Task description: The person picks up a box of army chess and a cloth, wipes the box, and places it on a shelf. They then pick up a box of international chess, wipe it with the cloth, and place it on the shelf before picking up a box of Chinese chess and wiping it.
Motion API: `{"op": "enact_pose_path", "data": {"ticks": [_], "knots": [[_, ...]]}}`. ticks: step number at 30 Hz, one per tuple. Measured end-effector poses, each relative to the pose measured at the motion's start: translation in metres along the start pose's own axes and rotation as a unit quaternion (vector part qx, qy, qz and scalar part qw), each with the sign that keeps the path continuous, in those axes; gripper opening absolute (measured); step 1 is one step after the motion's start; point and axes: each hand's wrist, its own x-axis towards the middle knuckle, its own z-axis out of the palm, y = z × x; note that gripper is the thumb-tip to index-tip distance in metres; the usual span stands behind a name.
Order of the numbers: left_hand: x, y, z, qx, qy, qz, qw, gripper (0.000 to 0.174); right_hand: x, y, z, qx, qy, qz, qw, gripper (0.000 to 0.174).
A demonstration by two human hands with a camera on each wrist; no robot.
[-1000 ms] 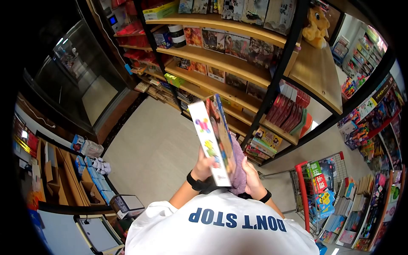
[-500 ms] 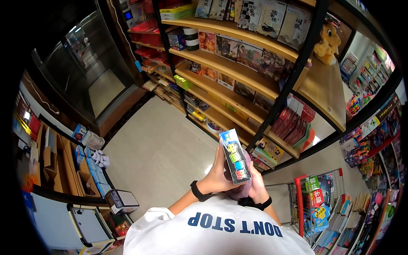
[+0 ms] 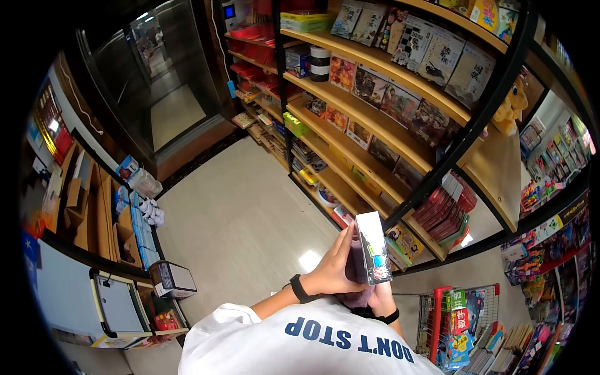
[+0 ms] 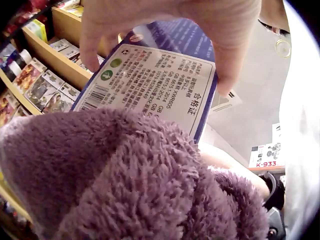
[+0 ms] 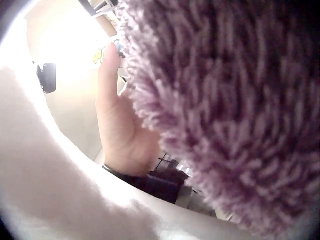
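In front of the white shirt, my left hand grips a flat game box whose narrow printed side faces up. The left wrist view shows the thumb and fingers over opposite edges of the box, which is blue there with a white printed label. My right hand holds a fluffy purple cloth against the box's underside; its fingers are mostly hidden. The same cloth fills much of the right wrist view. Both wrists wear black bands.
Wooden shelves with boxed games stand ahead and to the right. A wire shopping cart with a red handle holds books on the right. Cardboard boxes and a framed whiteboard are on the left; beyond is a dark glass door.
The box has been turned from its white side to a dark side with coloured lettering. Both hands, box and cloth have moved right in the head view, and the shelves have shifted right too.
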Motion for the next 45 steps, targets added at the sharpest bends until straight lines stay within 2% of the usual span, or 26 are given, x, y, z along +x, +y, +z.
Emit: {"op": "enact_pose_path", "data": {"ticks": [4, 11, 17, 18, 21, 22, 23, 25, 26, 32, 39, 42, 45], "knots": [[-0.003, 0.001, -0.001, -0.011, 0.007, -0.022, 1.0, 0.128, 0.003, 0.003, 0.001, 0.003, 0.009, 0.003, 1.0, 0.031], [0.001, 0.003, -0.006, 0.005, 0.015, 0.009, 1.0, 0.128, 0.008, 0.008, -0.009, 0.002, 0.019, 0.004, 1.0, 0.031], [-0.002, -0.006, -0.003, -0.051, -0.006, -0.041, 0.998, 0.127, 0.011, 0.009, -0.015, 0.008, -0.024, 0.021, 0.999, 0.033], [-0.001, -0.006, -0.005, -0.017, -0.012, -0.03, 0.999, 0.127, 0.009, 0.008, -0.01, 0.009, -0.029, 0.024, 0.999, 0.035], [-0.002, -0.006, 0.0, -0.098, -0.027, -0.052, 0.994, 0.125, 0.026, 0.024, -0.045, -0.028, 0.001, 0.016, 0.999, 0.023], [-0.002, -0.002, -0.002, -0.08, -0.025, -0.048, 0.995, 0.12, 0.017, 0.018, -0.024, 0.0, 0.029, 0.046, 0.999, 0.024], [-0.004, -0.011, 0.003, -0.09, -0.017, -0.059, 0.994, 0.108, 0.019, 0.021, -0.032, -0.004, 0.012, 0.035, 0.999, 0.024], [-0.01, -0.022, 0.006, -0.046, -0.037, -0.074, 0.996, 0.098, 0.018, 0.022, -0.045, -0.007, -0.074, 0.016, 0.997, 0.023], [-0.012, -0.024, 0.007, -0.033, -0.04, -0.078, 0.996, 0.093, 0.003, 0.013, -0.014, -0.016, 0.036, 0.015, 0.999, 0.027], [-0.017, -0.025, 0.008, -0.023, -0.067, -0.095, 0.993, 0.078, 0.004, 0.02, -0.029, -0.016, 0.023, 0.004, 1.0, 0.026], [-0.014, -0.007, 0.008, -0.068, -0.093, -0.087, 0.99, 0.047, -0.006, 0.025, -0.025, -0.007, 0.056, -0.033, 0.998, 0.023], [-0.015, -0.005, 0.008, -0.04, -0.058, -0.035, 0.997, 0.038, -0.008, 0.029, -0.02, -0.027, 0.089, -0.052, 0.994, 0.023], [-0.021, -0.014, 0.002, -0.031, -0.08, -0.027, 0.996, 0.036, -0.005, 0.037, -0.027, -0.037, 0.064, -0.047, 0.996, 0.023]]}}
